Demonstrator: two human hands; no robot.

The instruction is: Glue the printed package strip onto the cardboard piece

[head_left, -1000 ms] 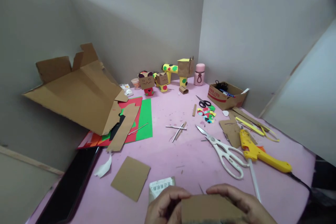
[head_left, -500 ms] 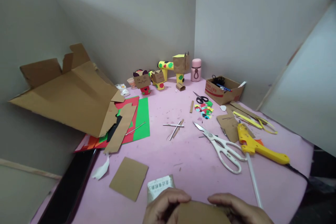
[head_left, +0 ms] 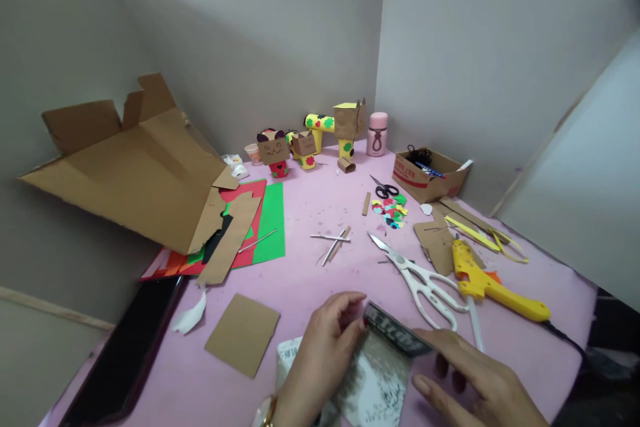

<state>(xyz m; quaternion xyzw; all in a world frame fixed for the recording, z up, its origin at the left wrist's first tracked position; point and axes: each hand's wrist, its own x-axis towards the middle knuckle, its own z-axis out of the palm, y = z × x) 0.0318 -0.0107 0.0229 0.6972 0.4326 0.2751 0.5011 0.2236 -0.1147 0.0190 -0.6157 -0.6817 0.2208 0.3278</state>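
A folded piece of printed cardboard [head_left: 383, 377], white and grey inside with a dark lettered flap [head_left: 395, 328] standing up, is tilted close to me. My left hand [head_left: 327, 343] is closed on it, thumb and fingers at the flap's left end. My right hand [head_left: 475, 373] has its thumb and fingers apart, the index finger touching the flap's right end. Partly hidden under my left forearm lies a white printed packet [head_left: 286, 355]. To the left rests a square of brown cardboard [head_left: 243, 335].
White scissors [head_left: 425, 283] and a yellow glue gun [head_left: 500, 287] lie to the right. Black phone [head_left: 130, 347] and large open carton [head_left: 135, 180] are at left. Paper-cup animals [head_left: 274, 153], a pink flask [head_left: 377, 135] and a small box [head_left: 425, 180] stand at the back.
Both hands have moved up and forward with the cardboard piece. Its printed side now shows instead of plain brown, and the lettered flap stands up. My right hand's fingers have spread.
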